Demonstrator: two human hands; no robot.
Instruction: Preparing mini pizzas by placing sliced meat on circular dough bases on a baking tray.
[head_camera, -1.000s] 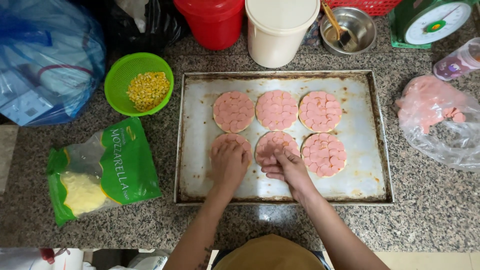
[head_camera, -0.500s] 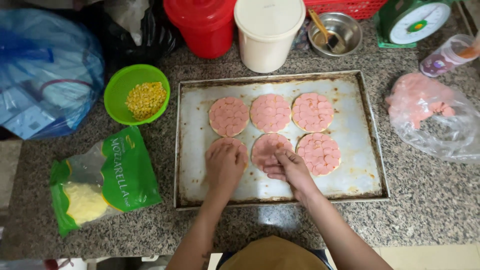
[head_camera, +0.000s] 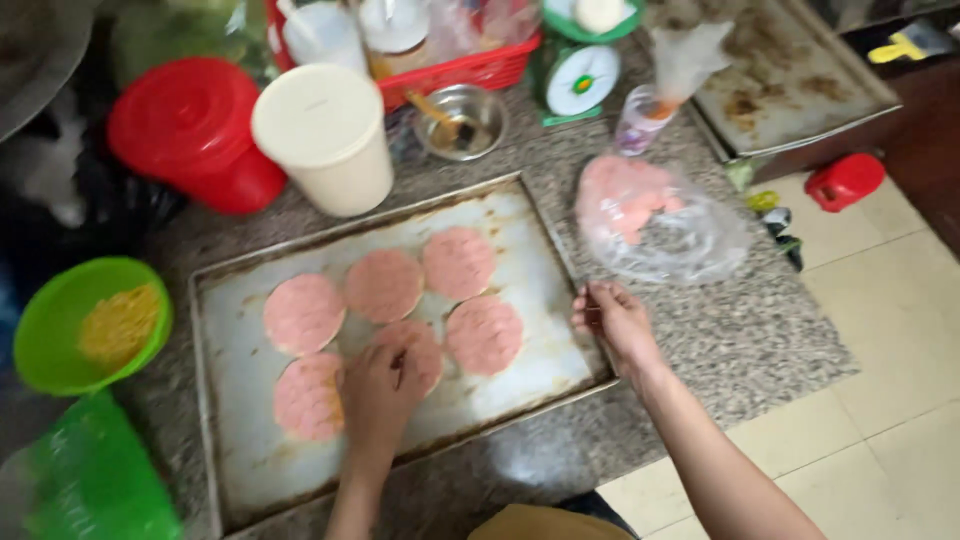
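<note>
Meanwhile left hand (head_camera: 378, 388) lies flat on a pink slice (head_camera: 415, 352); right hand (head_camera: 612, 318), loosely curled (empty), hovers beside tray (head_camera: 230, 470), near bag (head_camera: 655, 222).

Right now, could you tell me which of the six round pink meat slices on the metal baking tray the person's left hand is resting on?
The left hand rests on the front-row middle slice; the other five lie uncovered.

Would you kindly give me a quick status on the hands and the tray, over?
Left hand flat on a pink meat round. Right hand at baking tray edge, empty. Six rounds laid. Bagged slices beside, nothing blocking.
</note>
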